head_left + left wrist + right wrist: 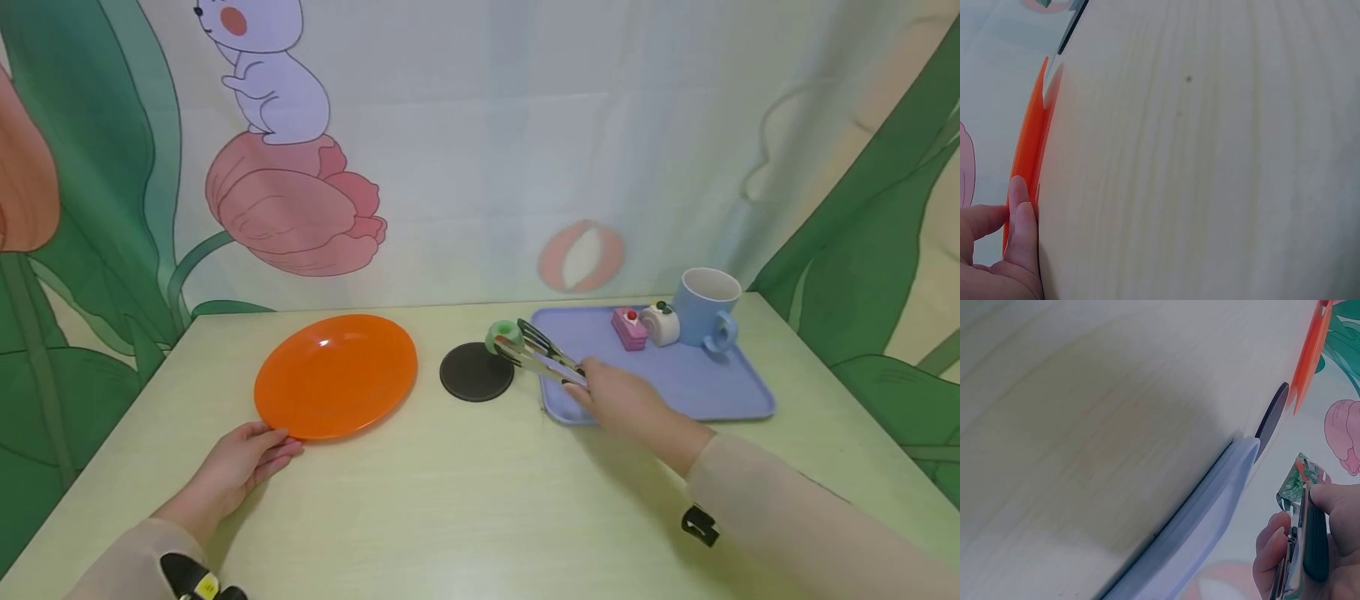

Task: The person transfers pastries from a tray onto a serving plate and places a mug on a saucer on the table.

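Observation:
My right hand (626, 404) grips a pair of metal tongs (551, 357) over the left edge of the blue tray (675, 400). Between the tong tips is a small green ring-shaped piece (501, 333), above the black round coaster (477, 375). In the right wrist view the hand (1341, 537) pinches the tongs' dark handle (1315, 534). My left hand (238, 467) holds the near left rim of the orange plate (337, 375); in the left wrist view, its thumb and fingers (1021, 231) pinch the plate's edge (1027, 150).
On the tray stand a pink cake piece (630, 330), a white roll piece (662, 325) and a blue mug (705, 312). A printed curtain (465, 167) hangs behind the pale table (450, 508).

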Demonstrator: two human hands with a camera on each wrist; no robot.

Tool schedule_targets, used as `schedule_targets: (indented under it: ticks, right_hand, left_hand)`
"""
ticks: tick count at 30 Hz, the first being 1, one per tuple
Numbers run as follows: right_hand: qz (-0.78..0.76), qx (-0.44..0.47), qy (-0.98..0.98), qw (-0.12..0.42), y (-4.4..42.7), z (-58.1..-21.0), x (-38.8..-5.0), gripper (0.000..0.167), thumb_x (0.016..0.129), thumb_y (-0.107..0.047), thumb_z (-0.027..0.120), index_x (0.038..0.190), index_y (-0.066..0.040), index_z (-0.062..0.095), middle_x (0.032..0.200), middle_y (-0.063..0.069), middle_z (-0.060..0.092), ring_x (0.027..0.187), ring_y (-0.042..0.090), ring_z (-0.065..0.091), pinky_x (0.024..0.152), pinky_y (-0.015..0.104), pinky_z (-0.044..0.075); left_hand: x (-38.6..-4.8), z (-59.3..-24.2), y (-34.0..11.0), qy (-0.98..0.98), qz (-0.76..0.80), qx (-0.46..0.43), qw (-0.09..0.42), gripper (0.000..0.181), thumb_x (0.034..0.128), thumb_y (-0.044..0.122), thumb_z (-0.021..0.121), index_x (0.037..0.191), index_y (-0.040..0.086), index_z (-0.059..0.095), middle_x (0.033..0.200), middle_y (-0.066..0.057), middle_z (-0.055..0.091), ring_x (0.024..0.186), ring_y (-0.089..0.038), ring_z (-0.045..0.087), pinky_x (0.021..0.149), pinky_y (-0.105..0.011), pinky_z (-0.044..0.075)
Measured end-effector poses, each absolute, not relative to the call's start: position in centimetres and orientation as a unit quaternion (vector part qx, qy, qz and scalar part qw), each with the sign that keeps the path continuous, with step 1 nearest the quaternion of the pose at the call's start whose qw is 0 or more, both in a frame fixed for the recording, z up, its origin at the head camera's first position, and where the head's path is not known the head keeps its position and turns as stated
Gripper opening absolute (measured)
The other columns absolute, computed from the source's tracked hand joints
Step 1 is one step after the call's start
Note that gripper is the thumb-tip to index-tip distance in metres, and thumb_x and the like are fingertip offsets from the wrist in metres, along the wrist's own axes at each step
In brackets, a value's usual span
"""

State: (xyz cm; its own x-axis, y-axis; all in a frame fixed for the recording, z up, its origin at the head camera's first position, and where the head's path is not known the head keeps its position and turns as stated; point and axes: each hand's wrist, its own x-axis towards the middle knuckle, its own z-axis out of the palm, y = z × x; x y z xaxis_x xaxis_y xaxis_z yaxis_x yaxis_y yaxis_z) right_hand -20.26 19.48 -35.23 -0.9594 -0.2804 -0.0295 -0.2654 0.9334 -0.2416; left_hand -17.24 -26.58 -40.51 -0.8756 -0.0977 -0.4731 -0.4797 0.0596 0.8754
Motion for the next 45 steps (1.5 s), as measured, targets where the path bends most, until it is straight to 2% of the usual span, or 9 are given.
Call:
schedule_targets:
  ticks: [19, 32, 45]
  right_hand:
    - [-0.116, -0.146, 0.982, 0.021, 18.3, -35.4, -20.6, 0.03, 0.096, -0.033, 0.051, 0.093, -0.003, 0.046, 0.066, 0.004, 0.047, 0.054, 0.019, 0.045, 0.044, 0.032, 0.039]
    - [-0.111, -0.143, 0.983, 0.027, 17.4, -35.3, -20.8, 0.031, 0.095, -0.035, 0.051, 0.094, -0.004, 0.047, 0.067, 0.004, 0.048, 0.057, 0.02, 0.048, 0.047, 0.037, 0.043]
    - [-0.121, -0.155, 0.98, 0.024, 16.6, -35.3, -21.0, 0.029, 0.095, -0.033, 0.052, 0.093, -0.005, 0.047, 0.066, 0.004, 0.047, 0.056, 0.019, 0.047, 0.046, 0.035, 0.041]
  left_hand:
    - [-17.1, -40.4, -26.6, 0.712, 0.66, -0.19, 0.145, 0.052, 0.0996, 0.019, 0.045, 0.139, -0.005, 0.022, 0.09, 0.0, 0.065, 0.084, -0.009, 0.066, 0.079, -0.022, 0.052]
    - [-17.2, -40.8, -26.9, 0.709, 0.667, -0.176, 0.145, 0.047, 0.0995, 0.017, 0.045, 0.135, -0.006, 0.026, 0.091, 0.0, 0.065, 0.083, -0.009, 0.066, 0.079, -0.023, 0.052]
    - [-17.2, -40.7, -26.8, 0.71, 0.665, -0.183, 0.143, 0.051, 0.0993, 0.019, 0.046, 0.138, -0.006, 0.023, 0.091, 0.0, 0.066, 0.084, -0.01, 0.066, 0.08, -0.023, 0.052]
